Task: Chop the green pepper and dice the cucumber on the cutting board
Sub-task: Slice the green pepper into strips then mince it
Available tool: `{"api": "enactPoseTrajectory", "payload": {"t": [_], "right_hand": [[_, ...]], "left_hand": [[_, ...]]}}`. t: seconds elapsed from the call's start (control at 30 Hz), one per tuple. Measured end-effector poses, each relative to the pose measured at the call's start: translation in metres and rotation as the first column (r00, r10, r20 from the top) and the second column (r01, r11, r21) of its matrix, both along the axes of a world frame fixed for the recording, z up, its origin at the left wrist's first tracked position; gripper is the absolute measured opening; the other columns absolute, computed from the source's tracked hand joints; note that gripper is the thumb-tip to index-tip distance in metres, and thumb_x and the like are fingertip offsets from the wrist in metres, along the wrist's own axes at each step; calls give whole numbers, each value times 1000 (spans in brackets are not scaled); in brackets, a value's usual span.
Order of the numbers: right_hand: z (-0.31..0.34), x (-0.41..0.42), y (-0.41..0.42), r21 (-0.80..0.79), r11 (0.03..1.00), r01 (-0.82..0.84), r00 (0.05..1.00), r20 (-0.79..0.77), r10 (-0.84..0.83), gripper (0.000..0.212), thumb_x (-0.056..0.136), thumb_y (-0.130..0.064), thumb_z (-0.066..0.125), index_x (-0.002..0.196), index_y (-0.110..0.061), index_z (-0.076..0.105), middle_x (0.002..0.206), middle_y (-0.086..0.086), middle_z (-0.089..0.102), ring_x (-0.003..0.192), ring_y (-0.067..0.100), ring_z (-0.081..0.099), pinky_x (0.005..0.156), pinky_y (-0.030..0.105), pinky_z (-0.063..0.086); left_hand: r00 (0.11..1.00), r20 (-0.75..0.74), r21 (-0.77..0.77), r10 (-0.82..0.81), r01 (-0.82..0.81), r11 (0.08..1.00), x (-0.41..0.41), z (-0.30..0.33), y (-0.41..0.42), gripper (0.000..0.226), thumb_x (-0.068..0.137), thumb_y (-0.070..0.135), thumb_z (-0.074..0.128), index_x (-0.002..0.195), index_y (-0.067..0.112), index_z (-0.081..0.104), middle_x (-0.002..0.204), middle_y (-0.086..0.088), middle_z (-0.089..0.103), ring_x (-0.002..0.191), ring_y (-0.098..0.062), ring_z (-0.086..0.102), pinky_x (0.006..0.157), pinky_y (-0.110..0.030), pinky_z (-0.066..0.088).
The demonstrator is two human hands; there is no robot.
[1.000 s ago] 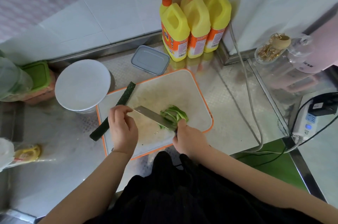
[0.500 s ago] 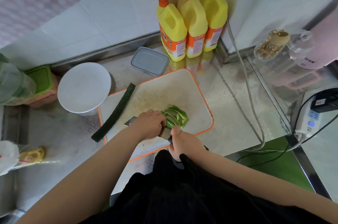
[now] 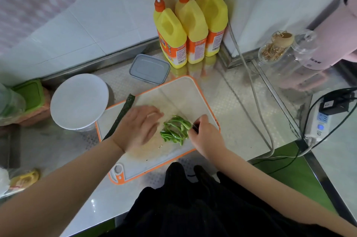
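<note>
A dark cucumber [image 3: 120, 115] lies across the cutting board's [image 3: 181, 91] left edge, uncut. The left hand [image 3: 138, 127] rests flat, fingers straight, beside the green pepper strips [image 3: 175, 128] mid-board. The right hand [image 3: 204, 134] grips a barely visible knife handle. Best to bunch the strips tightly and tuck fingertips before chopping.

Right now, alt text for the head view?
A person's left hand lies flat on an orange-rimmed cutting board beside green pepper strips, which the right hand touches. A cucumber lies across the board's left edge.
</note>
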State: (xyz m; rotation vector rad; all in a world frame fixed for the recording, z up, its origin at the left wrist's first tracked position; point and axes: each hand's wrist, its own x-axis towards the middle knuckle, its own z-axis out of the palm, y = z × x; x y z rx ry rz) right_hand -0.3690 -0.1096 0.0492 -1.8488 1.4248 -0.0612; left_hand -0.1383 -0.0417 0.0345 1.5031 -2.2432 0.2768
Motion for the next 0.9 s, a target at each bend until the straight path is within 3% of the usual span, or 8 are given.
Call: {"api": "enactPoseTrajectory", "payload": {"t": [0.07,0.17,0.37,0.53,0.63,0.7,0.8,0.9], "right_hand": [[-1,-2,-13,-20,994,107,994,27,-107,21,91,-21,54,102,-8,43,90,12,63,86,34,62,65,32,41],[-2,-6,-30,-24,981,193,981,24,-193,19,91,-19,53,99,-7,41,85,13,62,82,37,62,63,37,43],[-4,-16,-36,-42,973,229,973,8,-229,21,91,-18,52,103,-3,43,82,15,61,75,38,60,61,41,46],[-8,-23,-26,-44,973,228,974,7,-228,22,92,-20,53,102,-3,43,82,15,61,75,37,60,62,40,46],[-10,-24,-23,-36,978,207,978,-12,-208,22,93,-22,54,102,-4,43,81,14,61,74,36,61,63,43,49],[-11,-24,-22,-16,978,207,978,-26,-208,23,93,-23,53,103,-5,43,81,12,59,76,36,60,65,43,49],[-11,-24,-22,-4,979,202,979,-39,-202,22,93,-23,53,103,-6,42,80,10,59,76,35,60,66,44,50],[-12,-26,-21,-3,982,190,981,-48,-190,23,93,-23,53,103,-6,42,79,10,58,74,35,60,65,43,50]], "left_hand": [[974,144,203,-174,143,969,8,-24,6,51,95,33,58,138,9,43,135,-14,53,120,-33,52,102,-45,42],[875,378,478,-302,95,873,9,-47,-5,84,89,52,55,151,6,22,156,-14,26,144,-32,24,120,-43,13],[781,446,629,-438,75,774,1,-58,-47,110,83,68,48,150,5,-10,158,-13,-10,148,-31,-1,119,-40,-9],[779,375,671,-502,145,727,-1,-60,-57,94,88,65,40,152,3,10,159,-14,16,145,-29,24,116,-37,8],[766,388,708,-513,110,698,-8,-67,-54,88,95,58,33,147,7,-16,161,-12,6,147,-29,12,119,-37,5],[758,417,709,-501,74,702,-12,-67,-52,86,95,58,31,145,7,-18,161,-12,11,146,-28,14,118,-39,12],[801,412,654,-434,72,753,-9,-69,-45,84,90,59,38,150,5,15,146,-10,44,132,-28,43,107,-37,37],[847,374,574,-377,108,812,-10,-81,-34,78,88,55,49,145,4,37,131,-10,55,118,-27,50,94,-35,46]]}}
